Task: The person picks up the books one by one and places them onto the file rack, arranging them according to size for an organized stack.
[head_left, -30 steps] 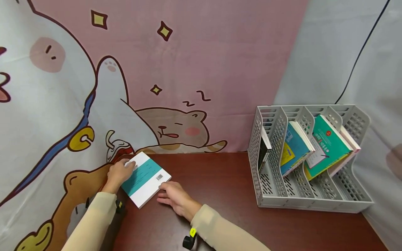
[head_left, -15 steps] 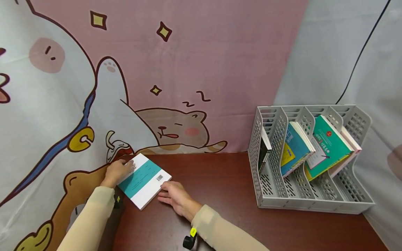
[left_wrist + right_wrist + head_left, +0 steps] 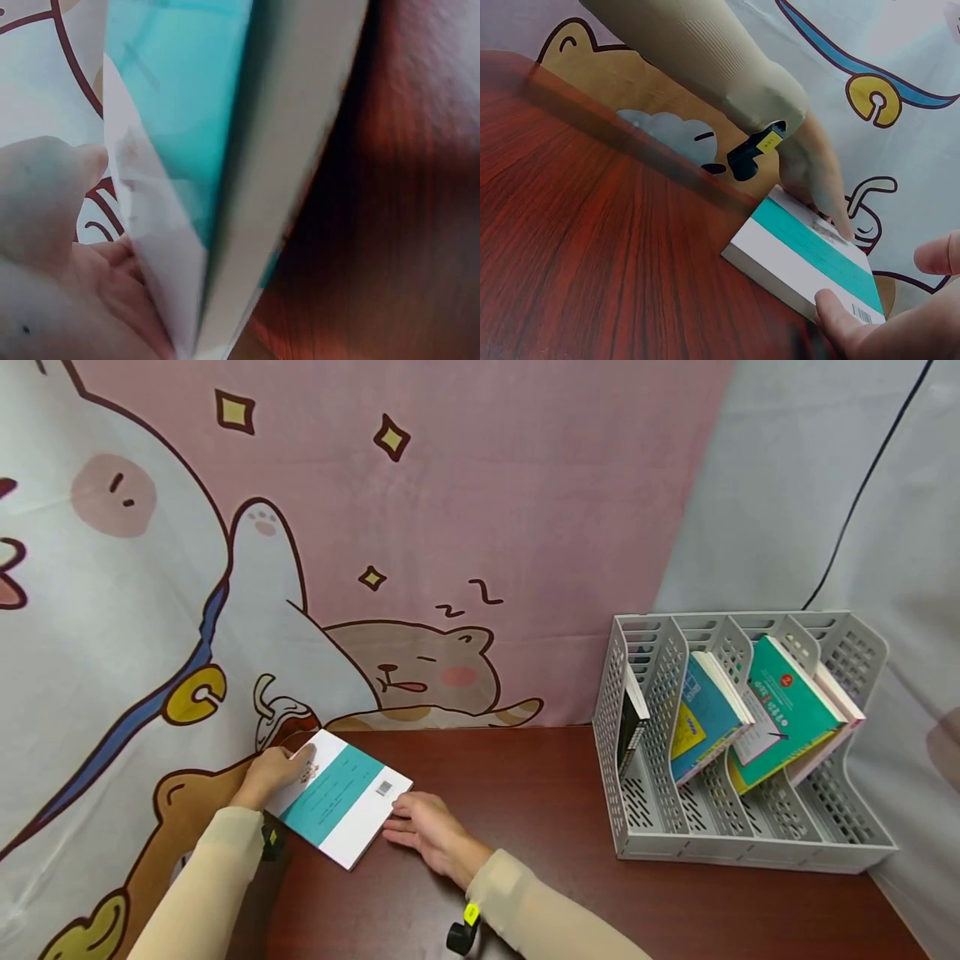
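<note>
A white book with a broad teal band and a barcode (image 3: 337,802) lies over the left part of the brown table, its cover face up. My left hand (image 3: 272,774) grips its left edge; the underside there is hidden in the head view. In the left wrist view, the book's page edge (image 3: 277,150) stands large beside the left hand (image 3: 67,247). At the book's right corner, by the barcode, my right hand (image 3: 431,833) touches it with fingers extended. In the right wrist view, one digit of the right hand (image 3: 900,330) meets the cover's near edge.
A grey perforated file rack (image 3: 750,847) stands at the table's right, with a black-covered book (image 3: 630,727), a blue book (image 3: 701,714), a green book (image 3: 787,710) and a pink-edged book in its slots. A cartoon-printed cloth (image 3: 525,527) hangs behind the brown table (image 3: 555,893).
My left hand has moved left and slightly back toward the table's left edge. The book's left side has come with it, showing more of the cover. The right hand has shifted slightly right.
</note>
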Demonstrator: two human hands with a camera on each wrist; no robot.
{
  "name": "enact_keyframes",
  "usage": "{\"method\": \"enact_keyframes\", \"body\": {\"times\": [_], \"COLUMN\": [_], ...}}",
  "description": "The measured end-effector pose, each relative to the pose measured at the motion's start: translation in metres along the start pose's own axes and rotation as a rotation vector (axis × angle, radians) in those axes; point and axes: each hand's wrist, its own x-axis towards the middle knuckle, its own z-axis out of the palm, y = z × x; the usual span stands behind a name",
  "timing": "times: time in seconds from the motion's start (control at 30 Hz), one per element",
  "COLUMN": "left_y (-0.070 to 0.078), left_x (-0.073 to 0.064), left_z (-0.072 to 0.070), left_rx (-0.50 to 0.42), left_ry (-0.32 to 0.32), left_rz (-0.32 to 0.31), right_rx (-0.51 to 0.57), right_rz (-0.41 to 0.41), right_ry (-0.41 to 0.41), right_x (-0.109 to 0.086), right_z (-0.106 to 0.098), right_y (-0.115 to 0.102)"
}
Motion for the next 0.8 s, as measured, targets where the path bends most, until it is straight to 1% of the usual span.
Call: {"method": "enact_keyframes", "body": {"times": [0.1, 0.23, 0.3, 0.37, 0.43, 0.5, 0.63, 0.7, 0.8], "left_y": [-0.001, 0.0, 0.001, 0.002, 0.002, 0.005, 0.015, 0.022, 0.033], "left_x": [-0.003, -0.007, -0.008, -0.009, -0.01, -0.011, -0.014, -0.018, -0.024], "left_z": [0.0, -0.001, -0.001, 0.0, 0.002, 0.006, 0.013, 0.017, 0.024], "left_rx": [-0.01, -0.083, -0.112, -0.143, -0.187, -0.254, -0.382, -0.418, -0.459], "left_ry": [0.009, -0.01, -0.018, -0.022, -0.031, -0.044, -0.069, -0.075, -0.081], "left_rz": [0.015, 0.022, 0.039, 0.043, 0.042, 0.024, -0.004, -0.009, -0.01], "right_rx": [-0.013, -0.017, -0.012, -0.015, -0.024, -0.049, -0.116, -0.143, -0.138], "right_rz": [-0.005, -0.02, -0.03, -0.046, -0.064, -0.086, -0.109, -0.109, -0.118], "right_ry": [0.019, 0.048, 0.062, 0.075, 0.094, 0.112, 0.138, 0.123, 0.077], "right_x": [0.0, 0.001, 0.002, 0.003, 0.003, 0.004, 0.005, 0.006, 0.007], "right_z": [-0.003, -0.007, -0.009, -0.011, -0.013, -0.015, -0.017, -0.018, -0.02], "right_y": [0.0, 0.0, 0.0, 0.0, 0.0, -0.001, -0.002, -0.003, -0.005]}}
